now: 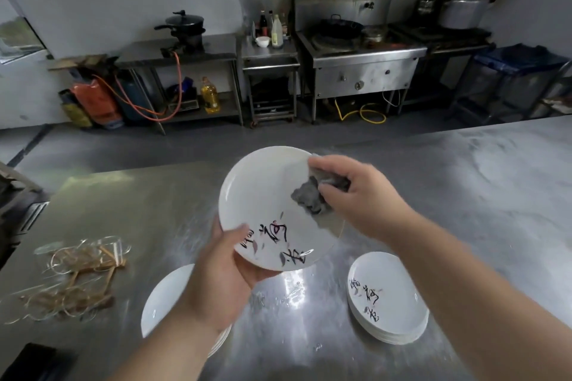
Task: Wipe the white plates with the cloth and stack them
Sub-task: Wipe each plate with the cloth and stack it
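Observation:
A white plate [266,195] with black brush lettering is tilted up above the steel table. My left hand [226,269] grips its lower left rim, thumb on the face. My right hand [356,192] holds a crumpled grey cloth [311,196] and presses it on the plate's right side. A stack of white plates [388,300] with the same lettering stands on the table at the right. Another stack of white plates [165,297] sits at the left, partly hidden by my left forearm.
The steel table [464,195] spreads wide to the right and back. A heap of wire and wooden racks [77,278] lies at the left. A dark object [34,362] sits at the near left corner. Stoves, pots and shelves line the far wall.

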`<state>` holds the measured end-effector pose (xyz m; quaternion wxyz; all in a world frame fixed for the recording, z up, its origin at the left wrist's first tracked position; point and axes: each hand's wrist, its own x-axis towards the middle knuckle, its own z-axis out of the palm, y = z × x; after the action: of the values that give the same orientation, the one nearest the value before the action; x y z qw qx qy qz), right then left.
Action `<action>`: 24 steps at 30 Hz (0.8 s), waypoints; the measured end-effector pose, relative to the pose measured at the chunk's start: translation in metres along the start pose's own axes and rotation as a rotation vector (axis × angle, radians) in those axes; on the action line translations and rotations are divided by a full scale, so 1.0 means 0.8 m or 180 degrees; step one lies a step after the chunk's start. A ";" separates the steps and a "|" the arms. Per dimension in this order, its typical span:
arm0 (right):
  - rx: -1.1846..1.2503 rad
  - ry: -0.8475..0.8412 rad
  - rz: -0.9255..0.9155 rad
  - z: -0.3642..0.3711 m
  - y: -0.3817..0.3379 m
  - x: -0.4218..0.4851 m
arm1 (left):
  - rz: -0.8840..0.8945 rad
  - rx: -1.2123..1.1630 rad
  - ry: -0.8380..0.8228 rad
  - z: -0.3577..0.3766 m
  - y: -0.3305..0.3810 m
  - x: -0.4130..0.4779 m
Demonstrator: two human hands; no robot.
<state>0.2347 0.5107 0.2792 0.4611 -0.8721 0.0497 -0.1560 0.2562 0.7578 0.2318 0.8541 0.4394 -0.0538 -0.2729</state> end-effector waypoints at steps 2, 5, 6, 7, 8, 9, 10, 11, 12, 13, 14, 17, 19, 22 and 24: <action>-0.0329 -0.0419 -0.0206 -0.017 -0.008 0.021 | -0.0361 0.0075 0.0143 -0.007 0.021 0.012; -0.0824 -0.0777 -0.0235 -0.012 -0.007 0.022 | -0.0586 0.0447 0.0405 -0.018 0.025 0.019; -0.0878 -0.0682 -0.0211 0.000 -0.003 0.010 | -0.0495 0.0615 0.0542 -0.019 0.022 0.018; -0.0841 -0.0441 -0.0170 0.017 0.002 -0.010 | -0.0384 0.0772 0.0695 -0.021 0.017 0.016; -0.0700 -0.0098 -0.0114 0.039 0.008 -0.035 | -0.0276 0.0865 0.0856 -0.022 0.010 0.014; -0.0489 0.0262 0.0021 0.063 0.015 -0.064 | -0.0185 0.0887 0.1001 -0.021 0.003 0.012; -0.0243 0.0471 0.0230 0.087 0.019 -0.093 | -0.0115 0.0879 0.1116 -0.018 -0.005 0.011; -0.0023 0.0486 0.0463 0.109 0.022 -0.120 | -0.0068 0.0921 0.1197 -0.014 -0.013 0.011; 0.0114 0.0365 0.0676 0.128 0.025 -0.140 | -0.0042 0.1021 0.1235 -0.010 -0.023 0.010; 0.0096 0.0255 0.0838 0.140 0.026 -0.149 | -0.0012 0.1111 0.1253 -0.006 -0.031 0.010; 0.0059 0.0247 0.0890 0.141 0.029 -0.144 | 0.0017 0.1122 0.1266 -0.003 -0.038 0.010; -0.0417 0.0292 0.0363 0.094 0.030 -0.080 | 0.0115 0.1055 0.1415 0.002 -0.039 0.013; -0.0617 0.0012 0.0076 0.059 0.026 -0.041 | 0.0186 0.1048 0.1454 0.003 -0.030 0.017; -0.0440 0.0186 0.0187 0.069 0.027 -0.050 | 0.0303 0.0939 0.1529 0.005 -0.020 0.022; -0.0215 0.0339 0.0385 0.107 0.024 -0.096 | 0.0317 0.0980 0.1503 0.004 -0.019 0.020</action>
<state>0.1902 0.5848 0.2014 0.4367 -0.8731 0.1319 -0.1723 0.2625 0.7399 0.2193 0.7786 0.6121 0.0843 -0.1093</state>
